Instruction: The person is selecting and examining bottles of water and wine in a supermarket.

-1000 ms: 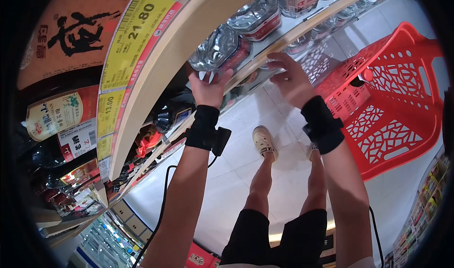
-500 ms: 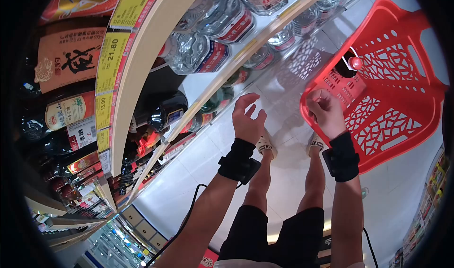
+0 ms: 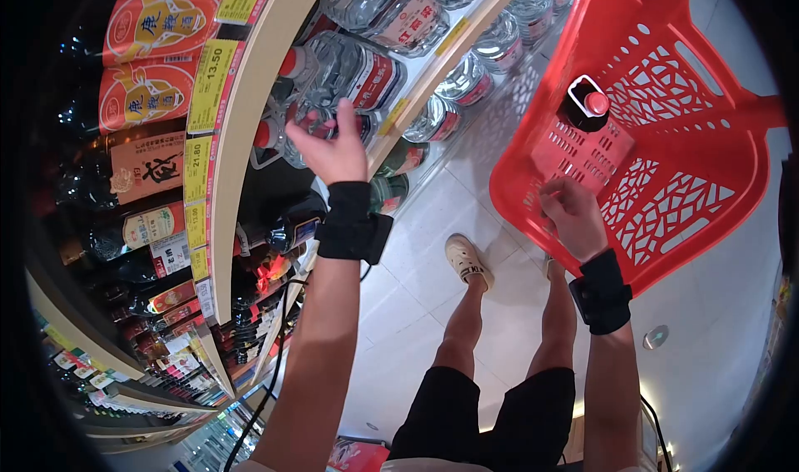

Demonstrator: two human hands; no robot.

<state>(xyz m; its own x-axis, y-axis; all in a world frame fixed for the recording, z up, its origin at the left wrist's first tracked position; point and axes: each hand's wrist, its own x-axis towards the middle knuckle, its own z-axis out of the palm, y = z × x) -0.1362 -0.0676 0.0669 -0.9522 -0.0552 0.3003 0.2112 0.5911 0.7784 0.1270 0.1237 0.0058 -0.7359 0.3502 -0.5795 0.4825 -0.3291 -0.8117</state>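
My left hand (image 3: 331, 146) reaches out to the shelf, fingers spread and holding nothing. It overlaps the large clear plastic jugs (image 3: 345, 72) with red caps and printed labels; its fingertips are right at the front ones. My right hand (image 3: 574, 216) is closed, its fingers curled at the near rim of a red shopping basket (image 3: 520, 210). The basket is tilted, with its opening towards me. Inside stands a dark bottle (image 3: 589, 121) with a red cap and a white carry loop. Both wrists wear black bands.
At left, a curved shelf edge carries yellow price tags (image 3: 208, 77), with boxed and bottled liquor (image 3: 154, 101) behind it. More clear jugs (image 3: 499, 43) line the lower shelf at the top. Below are the pale tiled floor (image 3: 399, 305) and my feet in beige clogs (image 3: 466, 260).
My left hand has moved left and up, from above the floor to the shelf jugs, its fingers opening wider. The basket has shifted left in view; my right hand stays closed at it.
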